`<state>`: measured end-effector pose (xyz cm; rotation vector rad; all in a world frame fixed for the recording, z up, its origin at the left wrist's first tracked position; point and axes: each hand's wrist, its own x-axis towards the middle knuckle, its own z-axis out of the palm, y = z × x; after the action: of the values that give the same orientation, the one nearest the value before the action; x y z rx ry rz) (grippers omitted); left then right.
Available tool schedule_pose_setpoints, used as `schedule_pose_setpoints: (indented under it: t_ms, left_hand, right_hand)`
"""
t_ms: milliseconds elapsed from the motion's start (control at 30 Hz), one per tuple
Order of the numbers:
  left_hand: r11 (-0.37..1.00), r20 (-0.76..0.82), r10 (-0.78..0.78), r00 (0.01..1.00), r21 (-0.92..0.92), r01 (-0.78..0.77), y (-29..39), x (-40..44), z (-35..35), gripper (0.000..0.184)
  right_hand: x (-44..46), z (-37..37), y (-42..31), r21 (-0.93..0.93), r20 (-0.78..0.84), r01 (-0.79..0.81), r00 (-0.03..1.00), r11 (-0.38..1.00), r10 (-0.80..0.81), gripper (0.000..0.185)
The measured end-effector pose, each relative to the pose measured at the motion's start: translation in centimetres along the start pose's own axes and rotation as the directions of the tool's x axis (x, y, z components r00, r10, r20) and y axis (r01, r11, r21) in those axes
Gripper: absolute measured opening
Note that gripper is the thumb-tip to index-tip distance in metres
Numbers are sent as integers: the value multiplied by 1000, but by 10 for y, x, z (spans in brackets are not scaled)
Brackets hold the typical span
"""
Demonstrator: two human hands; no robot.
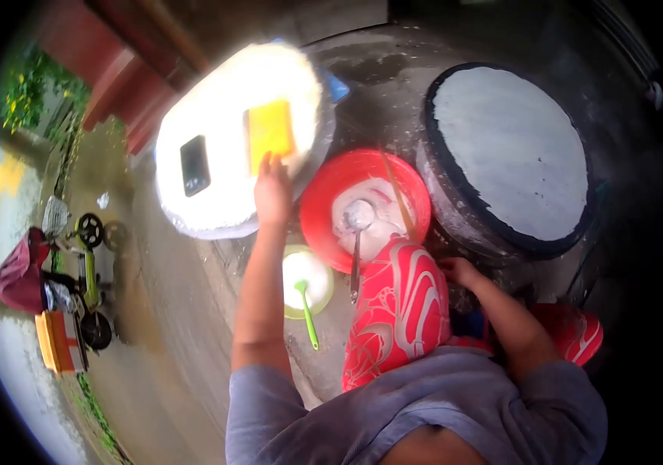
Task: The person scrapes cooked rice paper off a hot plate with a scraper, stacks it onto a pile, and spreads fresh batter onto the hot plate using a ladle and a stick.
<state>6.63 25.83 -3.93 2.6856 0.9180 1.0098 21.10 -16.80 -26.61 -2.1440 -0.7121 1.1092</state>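
My left hand (272, 192) reaches forward over a white-topped round surface (184, 205), its fingers closed at the near edge of a yellow rectangular thing (271, 133) whose kind I cannot make out. A dark phone (195, 165) lies to the left of it. My right hand (461, 273) is beside my raised knee, its fingers bent and partly hidden by the patterned red trouser leg. Between the two round tops, a red basin (313, 203) contains whitish liquid. A metal ladle (358, 221) rests in it, its handle leaning out toward me.
To the right stands a dark-rimmed round drum with a pale top (509, 151). Near my knee, a bowl of white liquid (306, 267) has a green-handled utensil (307, 314) in it. A thin stick (398, 190) crosses the basin. A person on a green two-wheeler (89, 271) is out on the road.
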Motion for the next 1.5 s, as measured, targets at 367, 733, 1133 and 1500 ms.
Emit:
schedule_pose_setpoints:
  t_ms: [367,733,1133,1500]
  left_hand:
    - [882,135,235,963,388,-269,-49,63,7,13]
    - [738,166,674,720,-194,-646,203,-21,-92,25]
    - [849,190,504,842,-290,-442,262,-76,-88,45]
    - [978,296,142,944,-191,-87,206,-124,-83,40]
  right_hand:
    - [-98,-45,-56,34,-189,83,979,996,-75,25]
    - [-167,-154,-236,-494,-683,416,358,764,-636,49]
    - [-158,-280,-47,-253,-893,61,370,965,-258,53]
    - [-174,-406,51,191,-941,-550,132,813,311,60]
